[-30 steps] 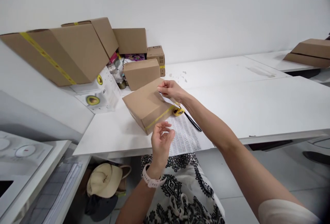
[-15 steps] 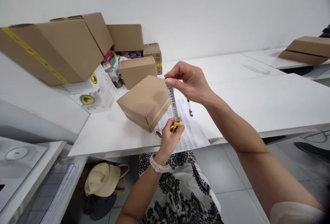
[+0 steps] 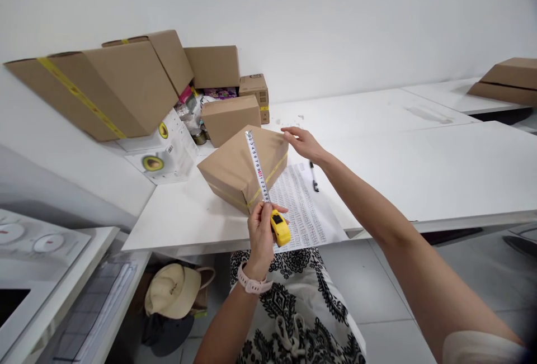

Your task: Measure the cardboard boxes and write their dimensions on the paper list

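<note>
A small brown cardboard box (image 3: pixel 232 171) with yellow tape sits on the white table (image 3: pixel 419 168). My left hand (image 3: pixel 260 234) is closed on a yellow tape measure (image 3: pixel 279 228) at the box's near edge. Its white blade (image 3: pixel 256 164) runs up across the top of the box. My right hand (image 3: pixel 302 141) touches the far right corner of the box with its fingertips, fingers extended. A printed sheet (image 3: pixel 300 207) lies under and beside the box, with a black pen (image 3: pixel 313 176) on it.
Several cardboard boxes (image 3: pixel 109 87) are stacked at the back left, with white avocado-printed boxes (image 3: pixel 161 154) beneath. Another flat box (image 3: pixel 505 80) lies far right. A hat (image 3: pixel 174 291) lies on the floor under the table. A white appliance (image 3: pixel 37 263) stands at left.
The tape blade, earlier held in the air between both hands, now lies across the box top. My right hand let go of the blade's end and moved to the box's far corner.
</note>
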{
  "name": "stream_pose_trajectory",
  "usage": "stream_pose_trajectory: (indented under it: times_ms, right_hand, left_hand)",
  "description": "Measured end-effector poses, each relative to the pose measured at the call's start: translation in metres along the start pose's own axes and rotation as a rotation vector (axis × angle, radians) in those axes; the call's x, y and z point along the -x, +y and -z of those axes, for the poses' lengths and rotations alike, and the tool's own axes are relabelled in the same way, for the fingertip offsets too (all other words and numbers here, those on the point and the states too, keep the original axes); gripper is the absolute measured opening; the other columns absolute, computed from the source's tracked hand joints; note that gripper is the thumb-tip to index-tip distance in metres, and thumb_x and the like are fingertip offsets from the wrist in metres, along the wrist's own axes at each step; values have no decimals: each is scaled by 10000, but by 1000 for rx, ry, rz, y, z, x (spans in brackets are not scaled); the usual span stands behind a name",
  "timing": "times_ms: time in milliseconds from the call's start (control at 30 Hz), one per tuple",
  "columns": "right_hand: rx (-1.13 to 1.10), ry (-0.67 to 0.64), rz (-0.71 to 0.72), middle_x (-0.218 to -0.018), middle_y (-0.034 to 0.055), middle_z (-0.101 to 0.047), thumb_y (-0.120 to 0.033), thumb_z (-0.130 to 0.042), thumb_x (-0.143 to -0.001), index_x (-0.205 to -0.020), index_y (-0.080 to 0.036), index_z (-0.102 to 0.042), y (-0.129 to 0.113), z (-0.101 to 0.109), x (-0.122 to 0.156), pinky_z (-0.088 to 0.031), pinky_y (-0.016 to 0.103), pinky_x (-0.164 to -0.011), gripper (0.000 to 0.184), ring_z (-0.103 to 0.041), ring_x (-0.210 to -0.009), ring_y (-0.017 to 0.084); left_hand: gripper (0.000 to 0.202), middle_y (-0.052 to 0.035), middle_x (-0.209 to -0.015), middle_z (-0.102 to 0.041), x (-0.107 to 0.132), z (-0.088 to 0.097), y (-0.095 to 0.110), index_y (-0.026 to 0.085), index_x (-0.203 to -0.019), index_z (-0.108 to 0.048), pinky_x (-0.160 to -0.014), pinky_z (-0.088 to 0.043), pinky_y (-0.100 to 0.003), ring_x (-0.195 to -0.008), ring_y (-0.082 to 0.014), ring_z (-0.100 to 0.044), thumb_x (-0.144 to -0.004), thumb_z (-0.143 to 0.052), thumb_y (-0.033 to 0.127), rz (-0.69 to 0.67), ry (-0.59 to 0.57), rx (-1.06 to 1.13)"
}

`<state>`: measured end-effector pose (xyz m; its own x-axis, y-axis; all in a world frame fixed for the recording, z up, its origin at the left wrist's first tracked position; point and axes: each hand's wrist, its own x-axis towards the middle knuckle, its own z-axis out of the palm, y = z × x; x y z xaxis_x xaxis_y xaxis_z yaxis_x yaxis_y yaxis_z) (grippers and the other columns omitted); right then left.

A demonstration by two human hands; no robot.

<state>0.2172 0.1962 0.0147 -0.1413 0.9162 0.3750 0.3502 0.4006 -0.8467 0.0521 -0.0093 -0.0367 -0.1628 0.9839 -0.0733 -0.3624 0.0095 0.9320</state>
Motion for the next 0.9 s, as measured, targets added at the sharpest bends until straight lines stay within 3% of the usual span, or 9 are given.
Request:
stream_pose_trajectory:
  times_ms: [100,267,467,533,600,667,733,800,900]
  right_hand:
    - [20,-11,-39,-1455,147,-599,-481,-539,-962,-1309,-173,-663,15,3,5,-385,461,-1149,480,-527,-1364,273]
    - [-30,-22,-122,-1516,159,-541,-513,-517,-972,-1396,-159,-598,19,7,8,-336,471,-1195,558,-486,-1414,282]
    - [-115,-15,-231,-1613,130,-422,-595,-529,-949,-1466,-227,-520,23,-1,5,-350,473,-1192,634,-435,-1456,284]
    - [-92,10,-247,-1522,147,-532,-605,-520,-951,-1414,-213,-562,17,-3,11,-418,462,-1126,609,-542,-1348,281]
    - [-57,7,-246,-1220,155,-716,-617,-524,-946,-1283,-176,-644,5,-1,23,-505,430,-974,568,-671,-1079,260]
    - [-63,-67,-224,-846,100,-738,-636,-535,-935,-1094,-164,-711,-10,2,38,-525,370,-782,529,-665,-778,210]
    - [-83,-129,-173,-683,58,-677,-640,-548,-928,-912,-171,-728,-25,6,51,-488,330,-668,502,-598,-637,170]
    - [-54,-92,-87,-721,61,-689,-600,-575,-925,-827,-180,-723,-36,8,55,-482,329,-675,456,-601,-667,168]
    - [4,-36,88,-999,88,-747,-503,-590,-936,-940,-204,-747,-46,2,41,-509,376,-826,338,-659,-915,215]
  left_hand:
    - [385,-35,-798,-750,-7,5,3,174,-764,-608,-476,-487,-190,-538,-108,-647,-853,-708,535,-31,38,-8]
    - [359,-26,-802,-754,-15,14,5,179,-792,-617,-514,-516,-196,-577,-118,-677,-875,-698,518,-122,123,-26]
    - [387,-43,-821,-762,-10,21,-16,167,-801,-634,-534,-522,-193,-593,-119,-692,-879,-689,542,-55,57,-68]
    - [402,-50,-815,-766,-10,23,-23,166,-798,-632,-541,-530,-200,-595,-127,-700,-867,-695,557,-22,54,-80]
    - [405,-51,-813,-770,-11,25,-26,170,-797,-628,-523,-518,-193,-591,-130,-705,-850,-709,563,-13,82,-78]
    - [401,-52,-823,-776,-10,26,-21,174,-802,-629,-499,-505,-186,-586,-134,-712,-833,-725,562,-9,107,-64]
    - [399,-52,-798,-776,-7,23,-7,175,-796,-629,-490,-513,-197,-557,-146,-713,-808,-749,555,15,102,-36]
    - [400,-47,-736,-763,-1,20,12,171,-783,-624,-487,-528,-222,-511,-163,-706,-773,-777,540,55,76,0]
    - [384,-41,-660,-737,4,17,43,165,-787,-616,-476,-537,-257,-460,-187,-692,-723,-808,492,125,7,44]
